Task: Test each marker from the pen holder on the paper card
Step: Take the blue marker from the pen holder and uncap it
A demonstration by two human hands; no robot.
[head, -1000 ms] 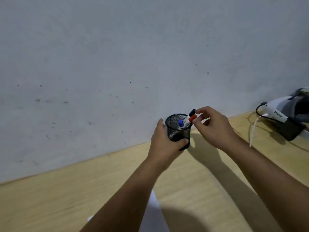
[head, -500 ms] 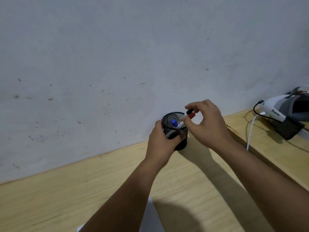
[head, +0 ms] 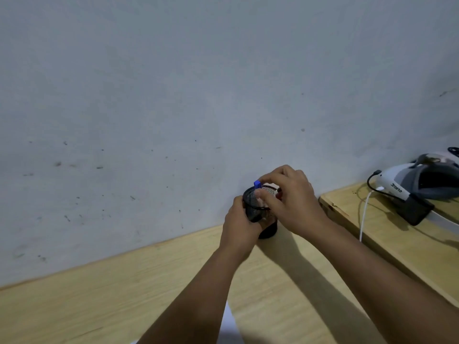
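A black mesh pen holder (head: pixel 255 212) stands on the wooden table against the wall. My left hand (head: pixel 239 225) is wrapped around its left side. My right hand (head: pixel 288 199) is over its mouth, thumb and fingers pinched on a blue-capped marker (head: pixel 257 184) whose cap sticks up above the rim. A sliver of red from another marker (head: pixel 279 195) shows behind my right fingers. The white paper card (head: pixel 228 324) lies near the table's front edge, mostly hidden under my left forearm.
The grey wall rises right behind the holder. To the right, a second wooden surface (head: pixel 387 229) carries a white and grey headset (head: pixel 417 184) with a black box and a white cable (head: pixel 363 214).
My right hand has let go of the black and red markers at the rim and moved left onto the blue-capped marker, which now stands higher. The view has shifted slightly.
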